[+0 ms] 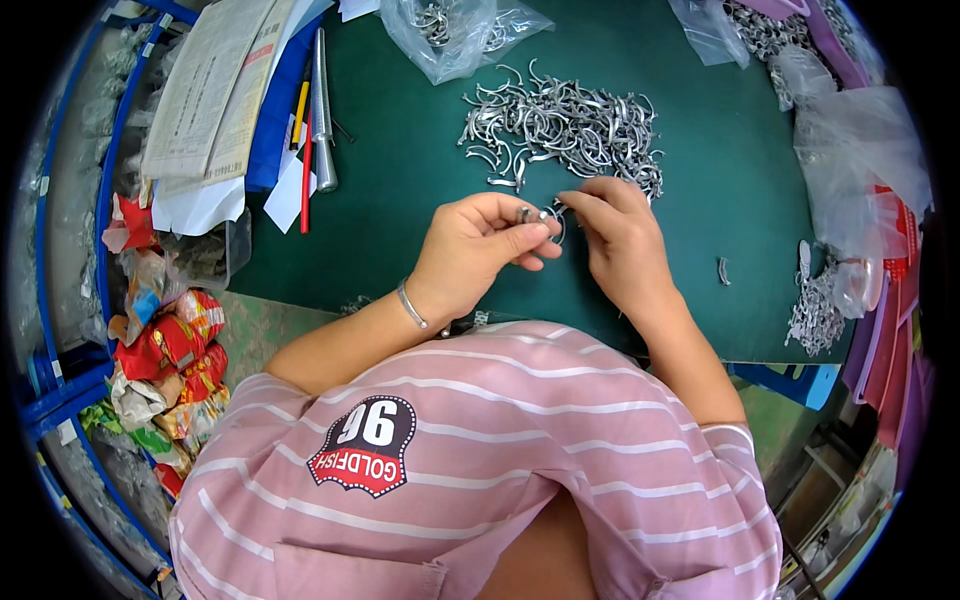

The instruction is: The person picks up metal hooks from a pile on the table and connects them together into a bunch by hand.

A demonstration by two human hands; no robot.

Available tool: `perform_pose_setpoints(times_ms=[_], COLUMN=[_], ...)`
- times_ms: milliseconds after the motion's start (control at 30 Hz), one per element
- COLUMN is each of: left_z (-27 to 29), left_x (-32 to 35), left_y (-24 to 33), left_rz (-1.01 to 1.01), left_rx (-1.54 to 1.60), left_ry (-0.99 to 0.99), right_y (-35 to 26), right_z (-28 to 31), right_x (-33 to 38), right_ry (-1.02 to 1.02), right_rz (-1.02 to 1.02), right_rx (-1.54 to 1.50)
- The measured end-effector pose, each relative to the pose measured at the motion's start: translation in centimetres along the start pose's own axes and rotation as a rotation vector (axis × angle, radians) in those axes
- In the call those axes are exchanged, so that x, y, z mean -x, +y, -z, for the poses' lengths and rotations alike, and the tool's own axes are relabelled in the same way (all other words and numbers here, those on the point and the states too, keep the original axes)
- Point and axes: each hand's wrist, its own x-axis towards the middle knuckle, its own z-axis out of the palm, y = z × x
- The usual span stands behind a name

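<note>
Small curved silver metal pieces [557,225] sit between my two hands, just over the near side of a green table [400,150]. My left hand [478,240] is closed, pinching some of them between thumb and fingers. Thumb and index finger of my right hand [618,238] meet at a curved piece beside the left fingertips. How these pieces fit together is too small to tell. Right beyond my hands spreads a heap of similar curved metal pieces [570,125], a few lying loose at its left edge.
Clear plastic bags of metal parts [450,35] lie at the back. To the left are papers [215,90], a tapered metal rod [322,110], a red pencil [306,180] and crumpled wrappers [180,345]. A bundle of silver parts [815,310] and a stray piece [723,271] lie at right.
</note>
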Motion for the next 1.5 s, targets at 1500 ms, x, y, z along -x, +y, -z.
perform_pose_setpoints(times_ms=[1500], left_z=[0.8], left_x=[-0.1], left_y=[-0.3], left_rz=[-0.024], left_rx=[-0.135], left_ry=[0.045], right_y=[0.8], right_z=[0.4], right_x=[1.4], right_ry=[-0.133], right_rz=[-0.154], right_rx=[-0.014])
